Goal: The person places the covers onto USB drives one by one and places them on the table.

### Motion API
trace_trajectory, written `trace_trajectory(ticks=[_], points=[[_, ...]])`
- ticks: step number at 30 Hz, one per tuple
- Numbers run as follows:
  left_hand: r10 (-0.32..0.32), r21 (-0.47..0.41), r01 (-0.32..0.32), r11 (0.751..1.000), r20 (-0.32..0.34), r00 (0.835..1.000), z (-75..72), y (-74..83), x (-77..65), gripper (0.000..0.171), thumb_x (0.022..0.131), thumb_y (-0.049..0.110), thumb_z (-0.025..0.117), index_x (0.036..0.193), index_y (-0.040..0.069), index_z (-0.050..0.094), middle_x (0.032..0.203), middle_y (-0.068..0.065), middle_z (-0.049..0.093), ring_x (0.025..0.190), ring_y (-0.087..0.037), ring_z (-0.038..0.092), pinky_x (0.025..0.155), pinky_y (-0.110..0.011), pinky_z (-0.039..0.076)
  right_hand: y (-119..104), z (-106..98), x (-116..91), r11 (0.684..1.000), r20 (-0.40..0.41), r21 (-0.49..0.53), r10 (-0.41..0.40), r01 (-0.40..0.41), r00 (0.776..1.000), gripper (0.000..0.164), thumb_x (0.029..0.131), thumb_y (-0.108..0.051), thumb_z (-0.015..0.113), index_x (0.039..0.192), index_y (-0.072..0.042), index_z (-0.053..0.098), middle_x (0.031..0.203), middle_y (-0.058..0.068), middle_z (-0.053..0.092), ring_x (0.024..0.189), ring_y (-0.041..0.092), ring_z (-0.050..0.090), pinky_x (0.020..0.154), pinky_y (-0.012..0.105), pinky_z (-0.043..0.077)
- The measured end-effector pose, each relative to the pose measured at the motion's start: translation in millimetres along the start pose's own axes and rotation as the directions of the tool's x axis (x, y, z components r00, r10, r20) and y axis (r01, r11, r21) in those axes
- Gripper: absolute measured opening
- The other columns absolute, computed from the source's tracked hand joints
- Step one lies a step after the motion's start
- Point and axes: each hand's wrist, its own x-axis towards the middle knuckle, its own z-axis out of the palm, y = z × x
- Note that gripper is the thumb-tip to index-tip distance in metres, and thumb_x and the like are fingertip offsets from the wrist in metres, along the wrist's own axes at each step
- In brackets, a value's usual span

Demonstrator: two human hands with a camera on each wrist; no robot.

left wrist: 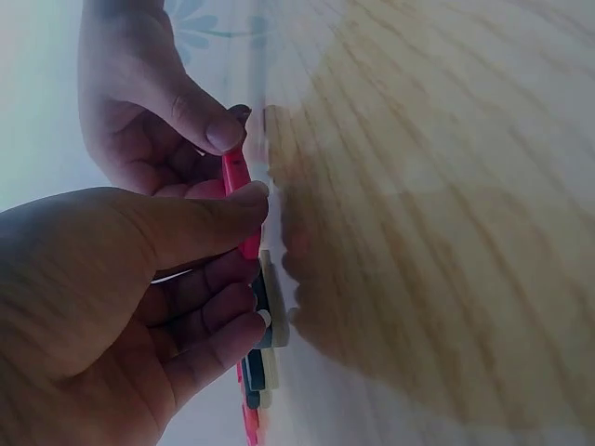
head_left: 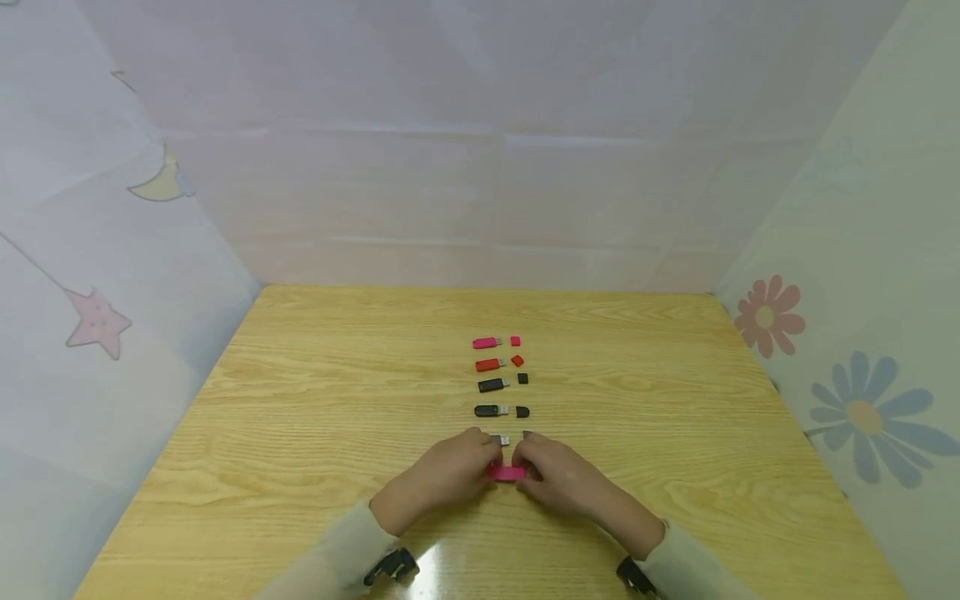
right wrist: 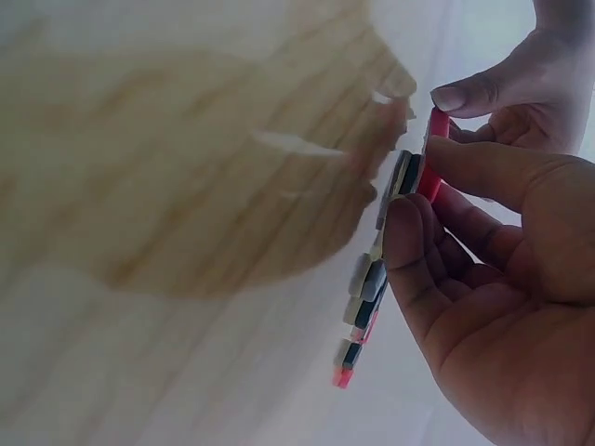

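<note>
Between both hands is a pink USB stick [head_left: 507, 473], held low over the table near the front. My left hand [head_left: 462, 462] pinches its left end between thumb and fingers. The right hand [head_left: 557, 475] pinches the opposite end in the same way. Seen from the left wrist, the pink stick [left wrist: 236, 172] runs from one thumb to the other; fingers cover part of it. Just beyond the hands lies a grey USB stick [head_left: 501, 440] with its metal plug bare, partly hidden by the left hand. A dark cap [head_left: 527, 434] peeks out behind the right fingers.
Farther back, uncapped USB sticks lie in a column: black [head_left: 489, 411], another black [head_left: 492, 385], red [head_left: 490, 365] and pink [head_left: 486, 342]. Each has its cap to the right, such as the red cap [head_left: 517, 361]. Printed cloth walls border the wooden table [head_left: 300, 400].
</note>
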Motion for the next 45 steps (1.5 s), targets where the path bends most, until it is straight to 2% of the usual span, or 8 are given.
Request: trace_trajectory(ticks=[11, 20, 32, 45], points=[[0.032, 0.041, -0.030, 0.999, -0.035, 0.999, 1.8, 1.0, 0.5, 0.011, 0.091, 0.022, 0.076, 0.088, 0.016, 0.068, 0.080, 0.009, 0.053, 0.078, -0.007, 0.049, 0.065, -0.016, 0.042, 1.6, 1.3, 2.4, 1.000, 0.004, -0.024, -0.011, 0.012, 1.000, 0.012, 0.089, -0.010, 0.074, 0.093, -0.016, 0.065, 0.084, -0.008, 0.052, 0.072, 0.006, 0.045, 0.063, 0.023, 0.042], [0.000, 0.043, 0.000, 0.999, 0.010, 1.000, 2.6, 1.8, 2.1, 0.015, 0.091, 0.029, 0.077, 0.089, 0.017, 0.069, 0.079, 0.011, 0.051, 0.077, -0.005, 0.045, 0.063, -0.015, 0.040, 1.1, 1.7, 2.2, 0.999, 0.002, -0.028, -0.029, 0.029, 1.000, 0.012, 0.089, -0.010, 0.075, 0.093, -0.015, 0.065, 0.084, -0.007, 0.052, 0.072, 0.007, 0.045, 0.063, 0.023, 0.041], [-0.004, 0.020, 0.004, 1.000, 0.010, 1.000, 1.4, 1.7, 2.2, 0.014, 0.090, 0.028, 0.079, 0.089, 0.017, 0.070, 0.080, 0.012, 0.053, 0.076, -0.005, 0.045, 0.064, -0.014, 0.040, 1.0, 2.0, 2.3, 0.999, -0.008, -0.034, -0.039, 0.039, 0.999, 0.014, 0.088, -0.007, 0.076, 0.090, -0.014, 0.063, 0.082, -0.005, 0.050, 0.071, 0.007, 0.043, 0.062, 0.023, 0.039], [-0.001, 0.026, 0.001, 1.000, 0.006, 1.000, 6.7, -1.4, 2.8, 0.016, 0.090, 0.030, 0.079, 0.090, 0.018, 0.069, 0.081, 0.013, 0.052, 0.078, -0.005, 0.046, 0.065, -0.015, 0.041, 2.7, 2.7, 1.5, 0.999, 0.009, -0.005, -0.044, 0.044, 0.999, 0.015, 0.087, -0.007, 0.077, 0.094, -0.012, 0.064, 0.082, -0.004, 0.049, 0.071, 0.006, 0.043, 0.061, 0.023, 0.039]])
